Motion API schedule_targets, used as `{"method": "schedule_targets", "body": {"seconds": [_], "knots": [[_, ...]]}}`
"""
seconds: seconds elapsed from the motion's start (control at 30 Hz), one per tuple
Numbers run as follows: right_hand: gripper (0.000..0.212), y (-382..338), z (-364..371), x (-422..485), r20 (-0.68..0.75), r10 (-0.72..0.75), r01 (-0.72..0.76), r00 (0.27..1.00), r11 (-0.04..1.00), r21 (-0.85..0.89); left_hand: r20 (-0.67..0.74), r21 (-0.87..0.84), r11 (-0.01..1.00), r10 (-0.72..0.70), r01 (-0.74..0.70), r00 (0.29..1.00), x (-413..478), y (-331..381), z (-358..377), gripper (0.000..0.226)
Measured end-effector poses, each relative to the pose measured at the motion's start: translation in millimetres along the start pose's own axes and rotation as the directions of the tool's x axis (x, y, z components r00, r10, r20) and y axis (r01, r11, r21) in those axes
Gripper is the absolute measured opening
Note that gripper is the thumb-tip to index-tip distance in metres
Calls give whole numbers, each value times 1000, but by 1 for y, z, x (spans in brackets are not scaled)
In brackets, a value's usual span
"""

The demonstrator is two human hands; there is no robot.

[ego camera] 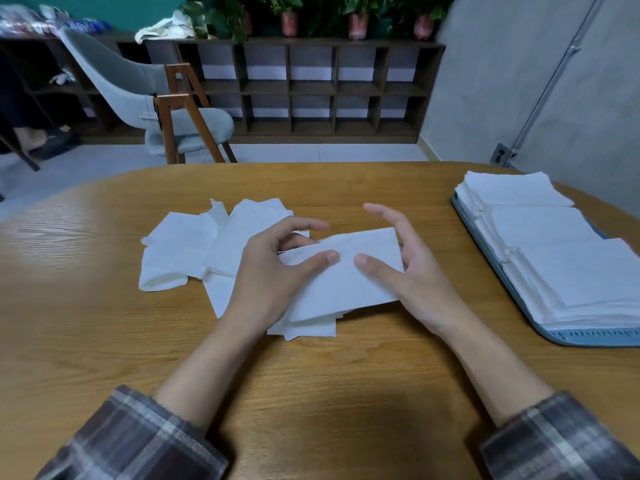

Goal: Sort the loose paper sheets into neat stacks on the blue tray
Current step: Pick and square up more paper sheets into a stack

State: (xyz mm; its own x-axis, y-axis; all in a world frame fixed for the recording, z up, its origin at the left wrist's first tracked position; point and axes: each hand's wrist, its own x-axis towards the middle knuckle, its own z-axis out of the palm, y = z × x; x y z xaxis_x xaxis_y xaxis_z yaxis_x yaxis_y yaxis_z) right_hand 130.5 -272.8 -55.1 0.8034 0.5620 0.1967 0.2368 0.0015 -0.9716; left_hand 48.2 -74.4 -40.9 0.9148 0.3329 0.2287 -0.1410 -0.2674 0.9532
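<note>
A folded white paper sheet (346, 285) is lifted slightly over the table's middle, held between both hands. My left hand (270, 275) pinches its left end, thumb on top and fingers beneath. My right hand (412, 271) holds its right end, with the thumb lying on top and the straight fingers along the far edge. Loose crumpled and folded sheets (187, 247) lie in a heap to the left and under the held sheet. The blue tray (588, 337) sits at the right edge, carrying flat stacks of white sheets (554, 251) in a row.
The wooden table (329, 382) has a rounded far edge and bare wood in front of my arms. Beyond it stand a grey chair (149, 98), a dark cubby shelf (311, 88) with potted plants, and a grey wall at right.
</note>
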Motion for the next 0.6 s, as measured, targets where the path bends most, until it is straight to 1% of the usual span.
{"method": "schedule_targets", "body": {"seconds": [0.1, 0.2, 0.27, 0.33, 0.37, 0.4, 0.43, 0.5, 0.57, 0.6], "knots": [[65, -2, 1, -1, 15, -29, 29, 999, 999, -28, 2, -5, 1000, -6, 6, 1000, 0, -1, 0, 30], [62, -1, 1, -1, 7, -47, 47, 999, 997, -58, 0, 13, 1000, -7, 7, 1000, 1, -3, 2, 28], [59, -1, 2, -2, 11, -59, 59, 998, 997, -47, -9, 30, 1000, -2, 2, 1000, 1, -6, 3, 26], [51, -2, 3, -2, 7, -78, 78, 997, 997, -19, -13, 87, 996, 27, -26, 1000, 2, -8, 4, 25], [43, -3, 2, -3, -6, -91, 91, 996, 996, -8, -2, 123, 992, 29, -29, 1000, 2, -8, 4, 26], [33, -4, 1, -2, -22, -108, 108, 994, 994, -16, 18, 132, 991, 13, -15, 1000, 2, -7, 4, 29], [25, -5, -1, -2, -30, -121, 120, 992, 992, -36, 41, 105, 994, -13, 9, 999, 2, -6, 4, 29], [23, -5, -4, -1, -17, -108, 106, 994, 991, -84, 64, 38, 999, -29, 27, 998, 2, -5, 1, 24], [17, -4, -5, -2, 14, -70, 71, 997, 992, -108, 19, 55, 998, 22, -23, 1000, 2, -7, 0, 20], [18, -3, -4, -2, 17, -56, 57, 998, 991, -119, -10, 80, 996, 51, -50, 999, 2, -9, 0, 23]]}}
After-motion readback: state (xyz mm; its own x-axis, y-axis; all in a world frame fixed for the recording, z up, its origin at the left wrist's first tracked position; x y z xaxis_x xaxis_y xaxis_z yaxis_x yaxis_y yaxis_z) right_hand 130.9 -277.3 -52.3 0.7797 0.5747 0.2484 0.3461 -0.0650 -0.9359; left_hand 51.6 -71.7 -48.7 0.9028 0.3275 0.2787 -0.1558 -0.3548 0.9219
